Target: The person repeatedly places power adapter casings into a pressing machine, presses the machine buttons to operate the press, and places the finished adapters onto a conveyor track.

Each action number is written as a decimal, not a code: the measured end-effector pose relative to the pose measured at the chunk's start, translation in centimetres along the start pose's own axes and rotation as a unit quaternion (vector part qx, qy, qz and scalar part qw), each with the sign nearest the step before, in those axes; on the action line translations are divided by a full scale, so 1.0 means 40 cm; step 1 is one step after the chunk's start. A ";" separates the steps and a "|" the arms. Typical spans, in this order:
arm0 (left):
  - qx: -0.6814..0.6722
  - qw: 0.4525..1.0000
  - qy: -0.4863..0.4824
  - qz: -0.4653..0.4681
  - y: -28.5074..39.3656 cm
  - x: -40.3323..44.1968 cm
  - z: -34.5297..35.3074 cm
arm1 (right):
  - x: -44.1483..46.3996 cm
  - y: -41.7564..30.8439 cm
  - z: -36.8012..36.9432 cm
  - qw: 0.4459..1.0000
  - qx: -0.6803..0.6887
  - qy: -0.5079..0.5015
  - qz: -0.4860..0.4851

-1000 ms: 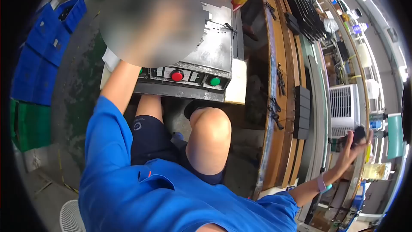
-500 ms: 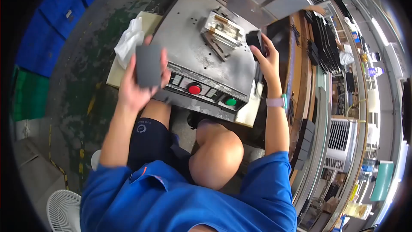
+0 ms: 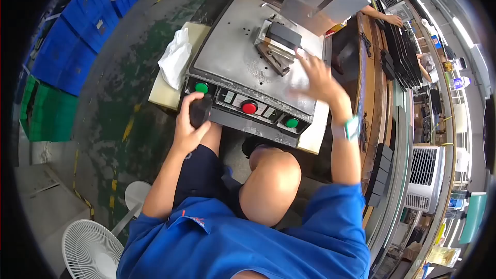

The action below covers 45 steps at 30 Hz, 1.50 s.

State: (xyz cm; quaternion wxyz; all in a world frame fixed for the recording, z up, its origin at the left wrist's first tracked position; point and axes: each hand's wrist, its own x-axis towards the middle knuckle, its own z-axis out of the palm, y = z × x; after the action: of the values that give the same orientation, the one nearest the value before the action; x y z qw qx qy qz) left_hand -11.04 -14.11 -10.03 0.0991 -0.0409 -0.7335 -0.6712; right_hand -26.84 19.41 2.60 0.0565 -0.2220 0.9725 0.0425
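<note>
My left hand point(image 3: 189, 126) holds a dark flat block point(image 3: 200, 111) beside the left green button point(image 3: 201, 88) of the machine. Over the right part of the metal machine top point(image 3: 222, 46), my right hand point(image 3: 320, 80) is spread with nothing in it, slightly blurred. A second dark block point(image 3: 284, 35) rests on the metal fixture point(image 3: 275, 51), just beyond my right fingertips. On the front panel are a red button point(image 3: 249, 107) and another green button point(image 3: 291, 123).
White cloth point(image 3: 175, 59) lies at the machine's left edge. An upright metal plate point(image 3: 323, 2) stands behind the fixture. Blue crates point(image 3: 77, 18) and a white fan point(image 3: 92, 248) are on the left. Another person's hand point(image 3: 393, 20) reaches over the wooden bench point(image 3: 368, 72) at right.
A dark block now sits on the fixture, and my right hand has let go and opened. My left hand has moved down with its block to the front panel.
</note>
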 end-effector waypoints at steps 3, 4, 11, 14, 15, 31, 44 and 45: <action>0.143 0.984 0.051 0.095 -0.029 0.076 0.013 | -0.197 -0.076 0.104 0.995 0.010 -0.060 0.074; 0.174 0.976 0.048 0.123 -0.046 0.084 0.012 | -0.222 -0.089 0.169 0.996 -0.009 0.056 0.071; -0.150 0.986 -0.070 0.013 0.208 0.060 0.110 | -0.310 -0.212 0.071 0.912 0.321 0.249 -0.059; -0.016 0.970 -0.155 0.185 0.364 0.084 0.212 | -0.294 -0.294 -0.034 0.761 0.616 0.046 -0.198; 0.015 0.969 -0.158 0.191 0.386 0.103 0.236 | -0.284 -0.307 0.000 0.685 0.705 0.061 -0.173; 0.281 0.885 -0.272 0.254 0.327 -0.171 0.240 | -1.617 0.483 0.105 0.628 -0.063 0.244 0.736; 0.271 0.837 -0.342 0.330 0.390 -0.193 0.358 | -1.135 0.238 0.171 0.729 0.059 0.107 0.673; 0.250 0.837 -0.363 0.323 0.391 -0.194 0.350 | -1.129 0.213 0.138 0.734 0.099 0.115 0.662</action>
State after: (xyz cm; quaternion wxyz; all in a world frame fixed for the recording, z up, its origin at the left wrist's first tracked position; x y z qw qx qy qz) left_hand -1.73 1.86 2.59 0.0438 -0.4904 -0.8048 -0.3316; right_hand 10.37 46.96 3.43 -0.0769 0.4812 0.8716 -0.0535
